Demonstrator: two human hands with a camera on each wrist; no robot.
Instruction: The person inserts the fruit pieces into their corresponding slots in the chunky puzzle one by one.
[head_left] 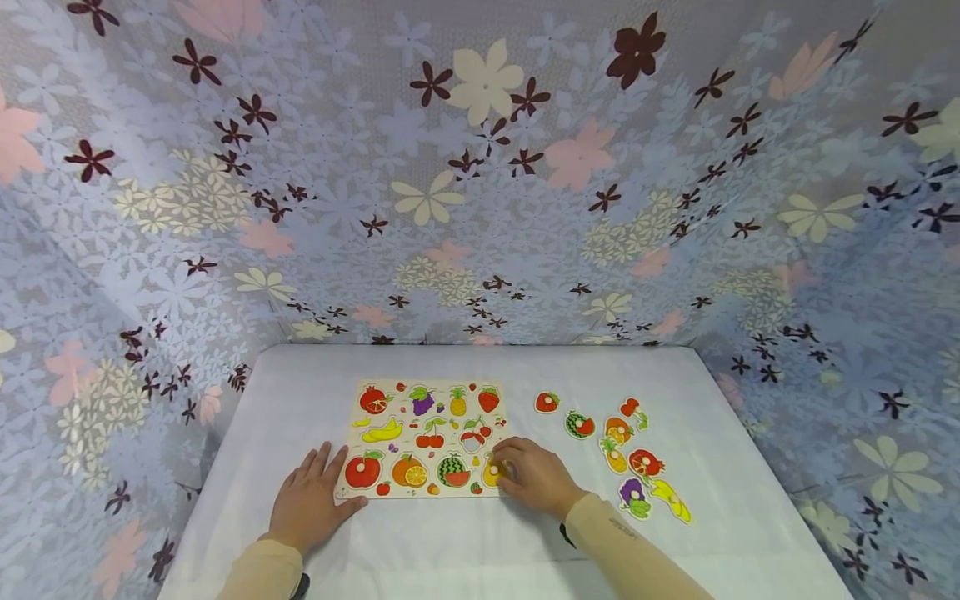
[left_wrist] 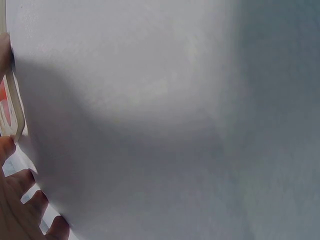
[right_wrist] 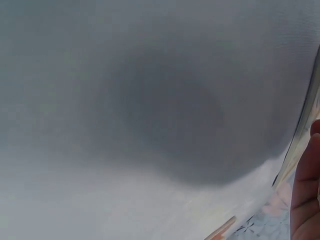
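In the head view, a wooden fruit puzzle board [head_left: 411,492] lies on the white-covered table. My left hand [head_left: 307,500] rests at the board's lower-left corner, fingers spread along the left edge and thumb at the bottom edge. The left wrist view catches the fingers [left_wrist: 35,202] near the board's rounded corner [left_wrist: 17,112]. At the lower-right corner, my right hand [head_left: 536,477] curls its fingers and thumb around a yellow fruit piece [head_left: 491,472], partly hiding it. A red apple piece [head_left: 363,472] with a pale knob sits at the board's lower left.
Right of the board lie loose knobbed pieces: a strawberry [head_left: 547,402], watermelon [head_left: 580,425], cherries [head_left: 633,412], orange [head_left: 618,430], pineapple [head_left: 613,456], pomegranate [head_left: 647,462], grapes [head_left: 634,497] and bananas [head_left: 672,501]. Flowered cloth [head_left: 480,250] hangs behind and beside the table.
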